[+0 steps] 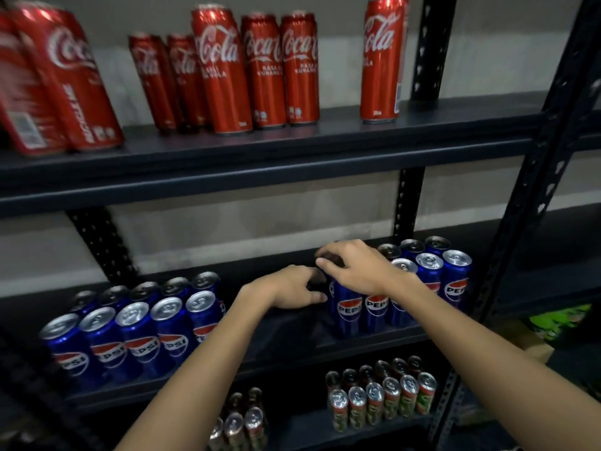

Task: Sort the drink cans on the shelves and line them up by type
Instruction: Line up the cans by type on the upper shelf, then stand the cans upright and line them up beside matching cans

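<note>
My right hand (353, 270) gripped a Pepsi can (346, 307) top on the middle shelf (286, 340); my left hand (289, 288) lay open beside it.

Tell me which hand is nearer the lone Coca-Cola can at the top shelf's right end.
Right. The right hand lies below the lone Coca-Cola can, atop the Pepsi cans; the left hand sits farther left.
</note>
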